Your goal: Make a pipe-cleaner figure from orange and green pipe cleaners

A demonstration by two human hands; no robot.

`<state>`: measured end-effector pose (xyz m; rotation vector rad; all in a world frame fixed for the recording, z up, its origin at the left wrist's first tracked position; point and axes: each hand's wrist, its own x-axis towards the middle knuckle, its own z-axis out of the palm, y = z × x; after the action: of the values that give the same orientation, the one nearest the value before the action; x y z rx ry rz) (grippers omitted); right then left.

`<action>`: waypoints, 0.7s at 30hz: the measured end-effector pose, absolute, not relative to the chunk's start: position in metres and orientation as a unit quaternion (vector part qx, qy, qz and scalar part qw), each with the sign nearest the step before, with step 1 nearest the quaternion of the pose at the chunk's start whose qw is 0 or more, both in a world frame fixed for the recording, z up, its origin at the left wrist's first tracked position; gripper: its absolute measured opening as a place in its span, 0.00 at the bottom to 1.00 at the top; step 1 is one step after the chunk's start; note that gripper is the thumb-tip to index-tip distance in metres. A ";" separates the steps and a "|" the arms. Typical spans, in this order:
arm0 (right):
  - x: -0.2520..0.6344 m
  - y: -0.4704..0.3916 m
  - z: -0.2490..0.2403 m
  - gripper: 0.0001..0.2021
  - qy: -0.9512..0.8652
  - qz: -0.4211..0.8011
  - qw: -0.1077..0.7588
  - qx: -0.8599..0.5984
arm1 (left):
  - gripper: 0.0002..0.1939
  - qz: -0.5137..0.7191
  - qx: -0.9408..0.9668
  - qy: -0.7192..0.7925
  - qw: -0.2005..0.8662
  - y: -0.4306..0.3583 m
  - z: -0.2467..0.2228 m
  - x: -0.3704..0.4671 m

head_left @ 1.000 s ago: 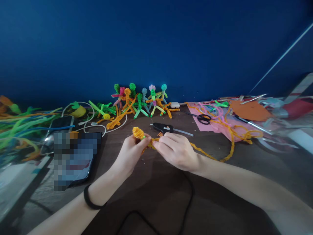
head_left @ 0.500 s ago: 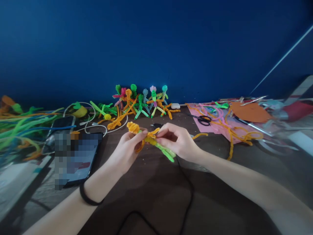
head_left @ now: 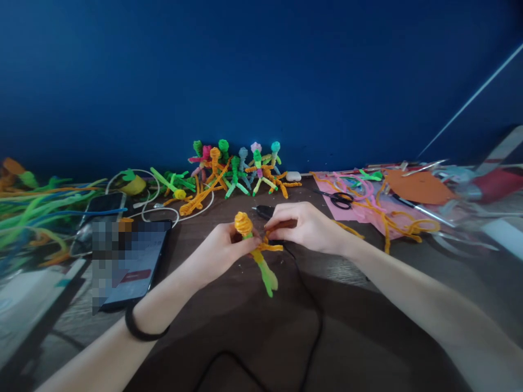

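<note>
My left hand is closed on a pipe-cleaner figure, pinching its middle between thumb and fingers. Its coiled head is yellow-orange, and two light green legs hang down towards me. A short orange arm sticks out to the right from the body. My right hand is closed in a pinch beside the figure's body, at an orange pipe-cleaner end; the fingertips partly hide it. Just behind the right fingers lies a black corded tool with a thin metal tip.
Several finished pipe-cleaner figures stand along the blue wall. Black scissors lie on pink paper with loose pipe cleaners. On the left are a phone, a white cable and a heap of pipe cleaners. A black cord crosses the table.
The figure has turned more upright, its head moving right and its legs now pointing down towards me. My right hand has shifted slightly up, off the legs' side.
</note>
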<state>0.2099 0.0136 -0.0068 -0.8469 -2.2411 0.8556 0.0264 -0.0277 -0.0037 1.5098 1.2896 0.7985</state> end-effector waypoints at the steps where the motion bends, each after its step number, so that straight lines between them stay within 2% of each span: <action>1: 0.210 0.013 -0.006 0.03 -0.854 0.286 0.296 -0.318 | 0.09 0.321 0.627 0.537 0.465 -0.027 -0.004 0.026; 8: 0.205 -0.001 -0.009 0.06 -0.902 0.059 0.290 -0.315 | 0.11 0.298 0.657 0.562 0.405 -0.024 -0.012 0.025; 13: 0.198 -0.011 -0.014 0.11 -0.912 -0.093 0.264 -0.301 | 0.12 0.360 0.614 0.576 0.402 -0.021 -0.015 0.026; 21: 0.194 -0.015 -0.020 0.12 -0.886 -0.095 0.334 -0.306 | 0.08 0.477 0.473 0.536 0.511 -0.016 -0.016 0.025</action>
<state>0.1937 -0.0152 -0.0197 -0.7996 -2.3129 -0.2481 0.0248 -0.0165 -0.0157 1.1393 1.2889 1.1491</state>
